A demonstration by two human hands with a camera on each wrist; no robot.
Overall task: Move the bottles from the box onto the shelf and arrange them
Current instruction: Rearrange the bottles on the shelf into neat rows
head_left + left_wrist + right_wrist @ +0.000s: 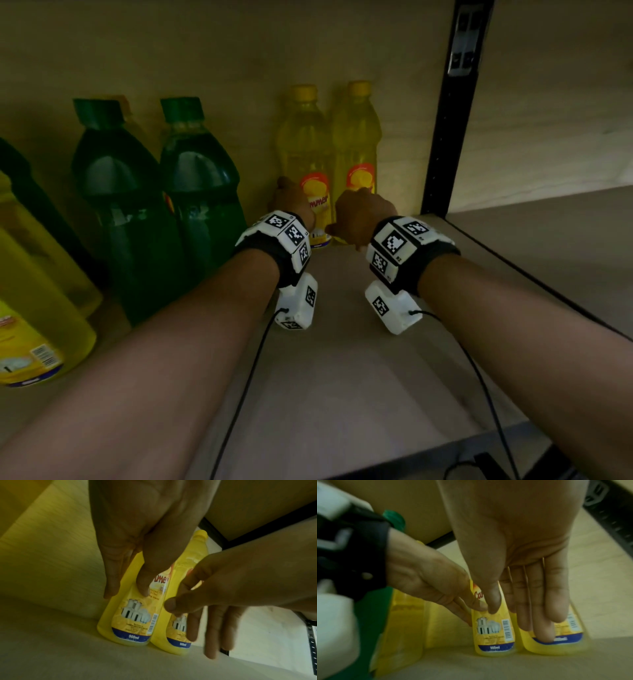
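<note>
Two slim yellow 900 ml bottles stand side by side at the back of the shelf [342, 377]. My left hand [287, 202] holds the left bottle [308, 144]: in the left wrist view its thumb lies on the label and its fingers [111, 585] run along the bottle's [130, 626] left side. My right hand [359, 216] is in front of the right bottle [358, 137]. Seen from the right wrist, its straight fingers [542, 615] lie flat over that bottle's [565, 646] label, and its thumb reaches across to the left bottle [494, 635].
Two dark green bottles [116, 192] [202, 185] stand left of the yellow pair, and large yellow jugs [34, 308] stand at the far left. A black upright post [452, 113] closes the shelf bay on the right. Wrist-camera cables trail over the shelf front.
</note>
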